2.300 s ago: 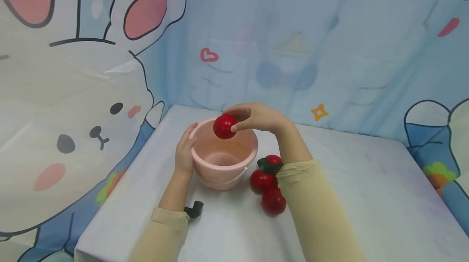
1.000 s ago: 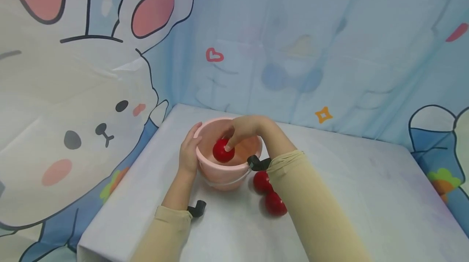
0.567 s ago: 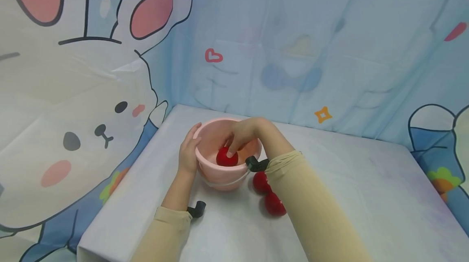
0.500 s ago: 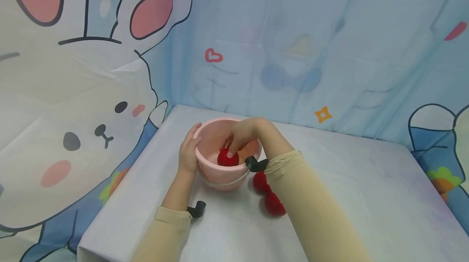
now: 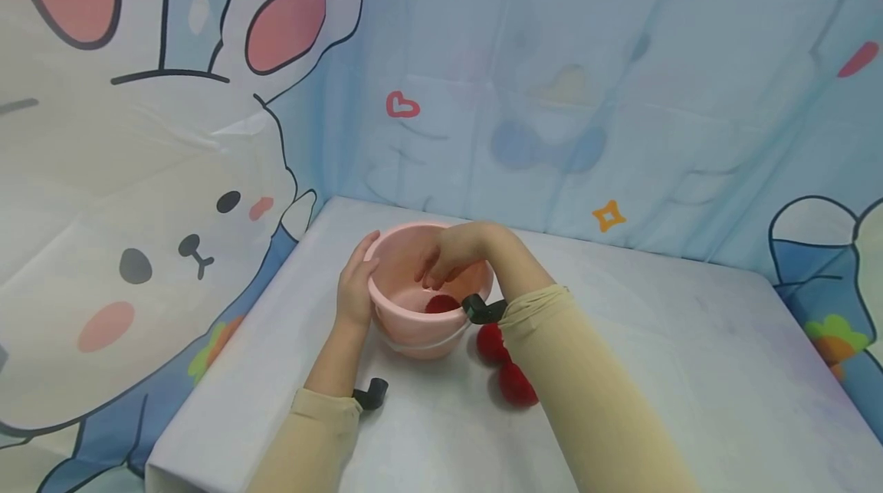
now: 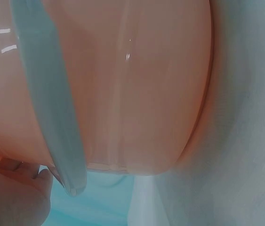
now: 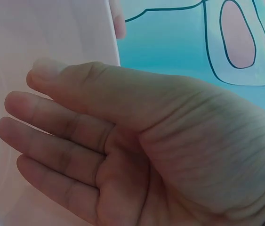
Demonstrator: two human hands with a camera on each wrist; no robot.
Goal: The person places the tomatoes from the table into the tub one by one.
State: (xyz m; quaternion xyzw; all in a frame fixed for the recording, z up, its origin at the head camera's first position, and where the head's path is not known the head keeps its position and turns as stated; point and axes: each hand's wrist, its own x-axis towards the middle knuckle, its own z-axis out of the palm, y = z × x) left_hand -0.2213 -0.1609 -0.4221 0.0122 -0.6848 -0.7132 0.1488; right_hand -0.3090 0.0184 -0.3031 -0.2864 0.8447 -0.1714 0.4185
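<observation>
Gently steady the pink bucket [image 5: 410,326] with the gripping left hand [image 5: 355,290]. Raise the loose, empty right hand [image 5: 461,249] straight up

Pink bucket [image 5: 414,328] around the right fingers [image 7: 52,147]: smooth, glossy plastic. Bucket handle [image 6: 52,94]: smooth plastic. Red ball [image 5: 442,304] below the fingers: smooth. Right sleeve [image 5: 593,386] behind the fingers: matt cloth. Tabletop [image 5: 690,347] beneath: matt. Backdrop [image 5: 441,33] beyond: creased, faint sheen.

Inside ball [image 5: 441,304] is partly hidden by bucket [image 5: 417,336], outer balls [image 5: 516,386] seemingly clipped by right sleeve [image 5: 593,386], bucket cropped in left wrist view.
</observation>
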